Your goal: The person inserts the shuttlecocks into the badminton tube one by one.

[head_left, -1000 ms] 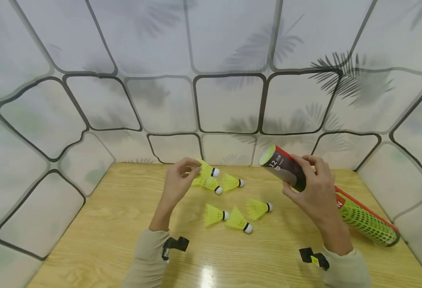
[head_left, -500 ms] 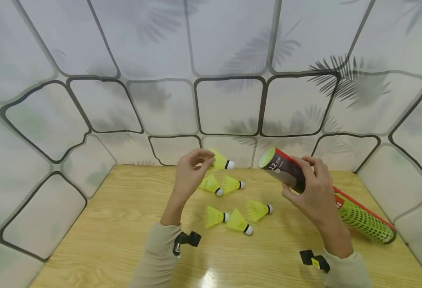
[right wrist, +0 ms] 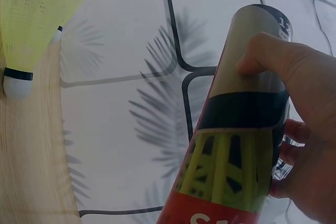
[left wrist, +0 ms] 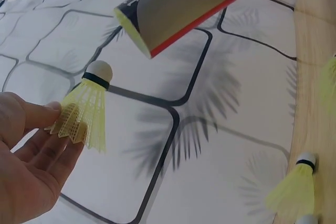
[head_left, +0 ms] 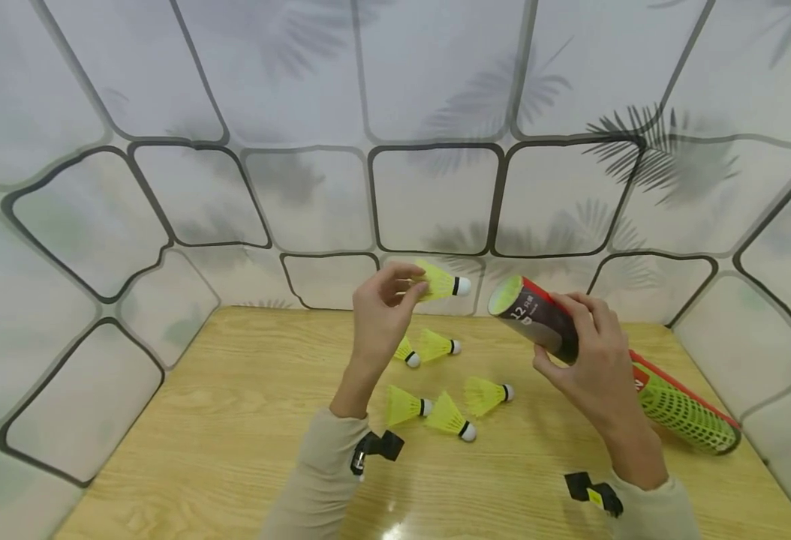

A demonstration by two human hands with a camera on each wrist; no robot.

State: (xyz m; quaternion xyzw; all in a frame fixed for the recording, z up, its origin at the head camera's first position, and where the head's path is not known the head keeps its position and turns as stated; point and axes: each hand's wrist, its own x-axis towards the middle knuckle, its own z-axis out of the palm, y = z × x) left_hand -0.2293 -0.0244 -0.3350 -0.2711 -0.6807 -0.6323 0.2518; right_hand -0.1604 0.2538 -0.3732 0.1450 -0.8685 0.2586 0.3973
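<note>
In the head view my left hand (head_left: 382,315) pinches a yellow plastic shuttlecock (head_left: 441,284) by its skirt edge. Its white cork points right, toward the mouth of a shuttlecock tube (head_left: 537,319), with a gap between them. My right hand (head_left: 591,352) grips that tube near its upper end, thumb on the near side. The tube tilts, its mouth raised to the left. Through its clear wall, yellow-green skirts (right wrist: 226,169) show in the right wrist view. In the left wrist view, thumb and fingers meet on the skirt of the held shuttlecock (left wrist: 86,111).
Several loose shuttlecocks lie on the wooden table (head_left: 233,420), among them one in front (head_left: 449,417) and one farther back (head_left: 439,345). The tube's lower end (head_left: 696,416) is at the table's right side. A patterned white backdrop (head_left: 429,202) encloses the back and sides.
My left hand has lifted the shuttlecock from the pile at the back and carried it right and up toward the tube mouth. The right hand and tube have stayed nearly still.
</note>
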